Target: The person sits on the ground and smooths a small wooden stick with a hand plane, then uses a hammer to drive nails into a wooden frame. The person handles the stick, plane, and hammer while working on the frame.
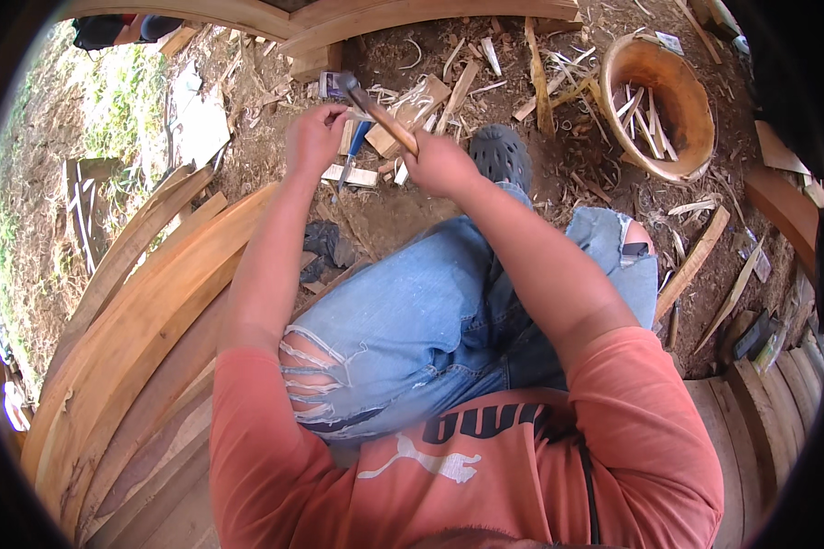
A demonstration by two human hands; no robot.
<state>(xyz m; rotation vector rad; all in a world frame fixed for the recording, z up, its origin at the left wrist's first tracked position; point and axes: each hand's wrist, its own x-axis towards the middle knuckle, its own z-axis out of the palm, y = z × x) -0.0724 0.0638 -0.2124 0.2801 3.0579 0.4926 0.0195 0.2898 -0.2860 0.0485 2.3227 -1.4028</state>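
Note:
My right hand [439,166] is wrapped round the wooden handle of a hammer [389,122], its dark head raised up and to the left. Close by on the left, my left hand [315,139] has its fingers pinched together. A thin pale piece [361,116] shows at those fingertips, partly behind the hammer; I cannot make out whether they grip it. Just below lies a blue-handled tool [360,137] with a narrow metal shaft, its tip over a light wood offcut [355,177]. A flat wooden block [410,112] sits behind the hammer handle.
A round tub [615,117] with wood slivers inside stands at the far right. Curved planks [146,320] are stacked at my left, and a curved beam [430,20] crosses the far side. Shavings litter the dirt around my grey clog [501,154]. A wood strip [694,263] lies right.

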